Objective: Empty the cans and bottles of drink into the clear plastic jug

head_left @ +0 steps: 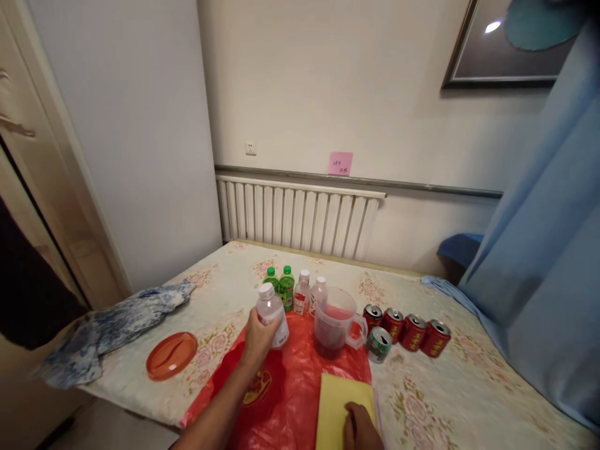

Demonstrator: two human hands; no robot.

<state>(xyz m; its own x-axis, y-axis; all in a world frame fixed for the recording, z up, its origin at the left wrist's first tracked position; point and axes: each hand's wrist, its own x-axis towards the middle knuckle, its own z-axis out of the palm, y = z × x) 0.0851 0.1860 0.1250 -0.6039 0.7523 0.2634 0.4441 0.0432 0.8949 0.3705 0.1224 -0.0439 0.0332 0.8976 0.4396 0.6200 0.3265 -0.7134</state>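
My left hand clasps the white-capped bottle over the red sheet, just in front of the green bottles. A careless backward swing could topple those. My right hand rests curled on the yellow cloth; whether it pinches, I cannot tell.

The lone head-worn camera here looks forward and down, the cream flower-printed tablecloth close below it and the ribbed white radiator facing it farther off.
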